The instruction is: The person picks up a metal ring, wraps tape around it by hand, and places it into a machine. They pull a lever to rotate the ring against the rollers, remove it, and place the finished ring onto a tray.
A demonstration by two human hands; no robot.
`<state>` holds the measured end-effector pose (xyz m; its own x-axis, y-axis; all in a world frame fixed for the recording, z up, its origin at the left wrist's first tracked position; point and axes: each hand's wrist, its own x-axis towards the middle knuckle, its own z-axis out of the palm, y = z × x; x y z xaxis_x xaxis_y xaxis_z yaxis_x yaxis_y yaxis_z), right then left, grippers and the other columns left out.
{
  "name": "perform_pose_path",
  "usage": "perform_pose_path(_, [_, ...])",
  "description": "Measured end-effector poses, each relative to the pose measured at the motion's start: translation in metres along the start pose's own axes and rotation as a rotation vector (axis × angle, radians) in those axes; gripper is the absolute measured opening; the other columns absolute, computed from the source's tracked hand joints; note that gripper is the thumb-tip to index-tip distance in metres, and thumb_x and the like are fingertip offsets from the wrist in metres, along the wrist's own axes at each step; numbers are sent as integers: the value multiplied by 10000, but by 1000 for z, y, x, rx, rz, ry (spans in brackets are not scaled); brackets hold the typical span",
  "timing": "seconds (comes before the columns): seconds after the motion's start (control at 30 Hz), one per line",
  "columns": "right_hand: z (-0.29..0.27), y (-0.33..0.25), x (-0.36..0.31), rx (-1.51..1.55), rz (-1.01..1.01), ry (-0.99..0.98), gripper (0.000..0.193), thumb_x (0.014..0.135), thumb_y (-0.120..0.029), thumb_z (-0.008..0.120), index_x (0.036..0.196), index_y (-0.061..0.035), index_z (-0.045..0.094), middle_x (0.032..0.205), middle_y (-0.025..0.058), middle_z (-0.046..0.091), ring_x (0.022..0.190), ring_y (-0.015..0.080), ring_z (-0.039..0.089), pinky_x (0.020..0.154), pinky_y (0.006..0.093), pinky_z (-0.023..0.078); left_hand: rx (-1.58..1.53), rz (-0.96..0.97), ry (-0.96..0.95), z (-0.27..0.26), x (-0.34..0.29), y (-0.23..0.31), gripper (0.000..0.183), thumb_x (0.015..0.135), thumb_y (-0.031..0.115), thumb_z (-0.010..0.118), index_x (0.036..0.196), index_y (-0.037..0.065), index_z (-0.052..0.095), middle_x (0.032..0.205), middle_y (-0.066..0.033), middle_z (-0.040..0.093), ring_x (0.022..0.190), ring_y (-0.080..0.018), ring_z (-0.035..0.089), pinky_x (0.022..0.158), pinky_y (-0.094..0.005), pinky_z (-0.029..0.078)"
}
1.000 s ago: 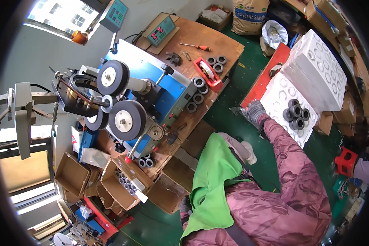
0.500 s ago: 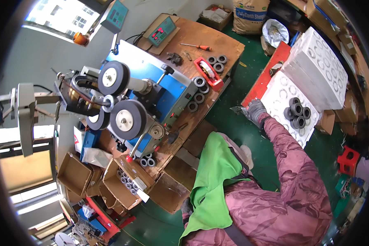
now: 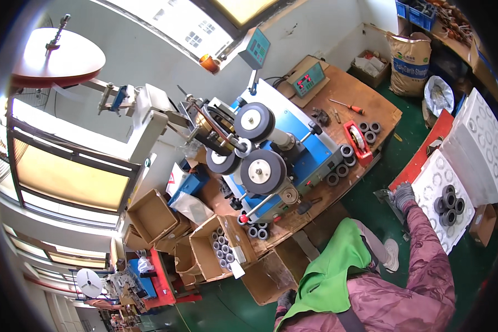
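Note:
My right hand (image 3: pixel 404 195), in a grey glove, is at the near left edge of a white foam tray (image 3: pixel 432 180). Its fingers look curled, and a scrap of clear plastic (image 3: pixel 385 196) shows beside the fingertips; what they grip is hard to make out. On the tray stands a cluster of dark grey rings (image 3: pixel 448 205), a little right of the hand. My left hand (image 3: pixel 285 299), gloved too, hangs low beside an open cardboard box (image 3: pixel 268 276). The green apron partly covers it, and its fingers are not clear.
A blue coil-winding machine (image 3: pixel 301 149) with black rollers stands on a wooden table (image 3: pixel 382 105). Around it lie more rings (image 3: pixel 347 157), a red tape dispenser (image 3: pixel 358 144) and a screwdriver (image 3: pixel 348 106). Another carton (image 3: pixel 205 257) holds grey rings. Stacked foam trays (image 3: pixel 478 144) rise at the right.
The view has swung left, so the machine, table and tray sit farther right, and more windows and a large reel show. My right hand stays at the tray's edge.

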<state>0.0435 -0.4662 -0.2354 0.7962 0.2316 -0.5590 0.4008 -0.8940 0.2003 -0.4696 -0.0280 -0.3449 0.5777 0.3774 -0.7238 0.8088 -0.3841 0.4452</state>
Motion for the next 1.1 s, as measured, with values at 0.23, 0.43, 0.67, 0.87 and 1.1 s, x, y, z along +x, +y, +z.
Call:
perform_pose_path(0.23, [20, 0, 8, -3, 32, 71, 445, 903, -405, 295, 1014, -136, 631, 1098, 82, 591, 1059, 243, 517, 947, 430, 323, 76, 27, 0, 6, 22, 1, 253, 866, 246, 502, 991, 58, 618, 993, -76, 623, 923, -211, 583, 799, -310, 467])
perform_pose_path(0.43, [35, 5, 14, 36, 42, 89, 467, 897, -427, 298, 1066, -136, 621, 1110, 90, 584, 1084, 258, 507, 988, 451, 291, 275, 65, -55, 9, 37, -3, 258, 867, 255, 501, 990, 61, 619, 988, -73, 624, 925, -212, 581, 800, -312, 464])
perform_pose_path(0.67, [22, 0, 14, 59, -12, 40, 487, 893, -445, 292, 1075, -131, 616, 1136, 100, 576, 1110, 278, 493, 990, 472, 288, -380, 763, -105, 7, 37, -20, 264, 848, 290, 535, 1023, 110, 619, 1011, -86, 626, 941, -237, 579, 815, -329, 447])
perform_pose_path(0.87, [18, 1, 5, 27, 6, 3, 474, 911, -427, 297, 1134, -127, 588, 1209, 99, 546, 1172, 261, 465, 1005, 462, 280, 41, 73, 73, 7, 25, 22, 279, 828, 289, 569, 1037, 110, 614, 1013, -84, 628, 938, -236, 583, 810, -334, 449])
perform_pose_path(1.1, [42, 1, 21, 79, 33, 47, 517, 900, -458, 262, 1114, -129, 599, 1175, 116, 558, 1144, 275, 480, 1012, 480, 264, -97, -9, 54, 18, 21, 18, 283, 819, 283, 583, 1038, 106, 612, 1014, -83, 630, 927, -243, 585, 809, -337, 450])
